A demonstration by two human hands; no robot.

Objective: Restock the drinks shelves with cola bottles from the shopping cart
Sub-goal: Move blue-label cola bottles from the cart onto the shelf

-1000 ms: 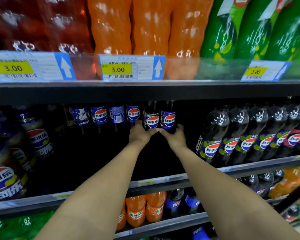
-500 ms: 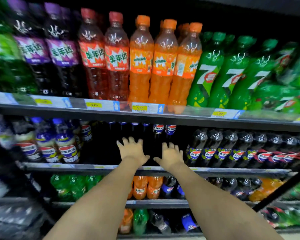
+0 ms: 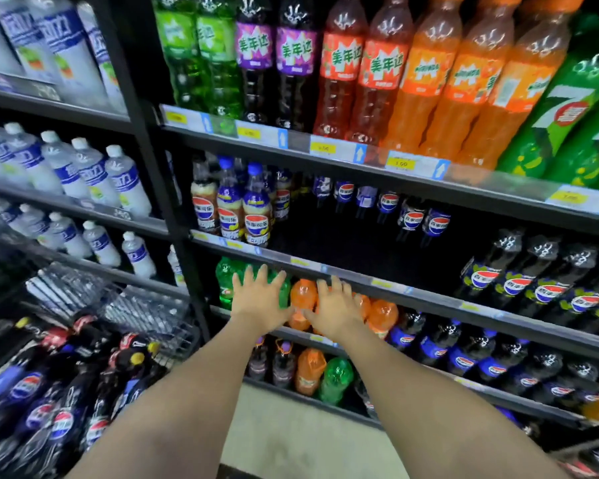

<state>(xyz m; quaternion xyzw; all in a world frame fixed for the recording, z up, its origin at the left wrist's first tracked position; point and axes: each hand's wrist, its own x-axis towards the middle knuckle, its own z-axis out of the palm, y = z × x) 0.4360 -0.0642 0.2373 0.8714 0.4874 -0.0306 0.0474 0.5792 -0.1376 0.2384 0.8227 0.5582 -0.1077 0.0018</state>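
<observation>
Both of my hands are empty with fingers spread, held out in front of the drinks shelf. My left hand (image 3: 258,299) is beside my right hand (image 3: 336,311), below the front rail of the cola shelf (image 3: 343,271). Two cola bottles (image 3: 422,221) with blue labels stand deep on that shelf, with a dark gap in front of them. The shopping cart (image 3: 146,312) at the lower left holds several cola bottles (image 3: 59,399) lying in a heap.
Dark cola bottles (image 3: 533,285) line the shelf's right end, blue-capped ones (image 3: 242,209) its left. Orange, red, purple and green soda bottles (image 3: 429,70) fill the shelf above. White drink bottles (image 3: 83,174) fill the left rack. Floor (image 3: 301,444) shows below.
My hands let go of the two cola bottles at the back of the shelf and pulled back toward me, fingers spread. The view swung left and down, bringing the cart into sight.
</observation>
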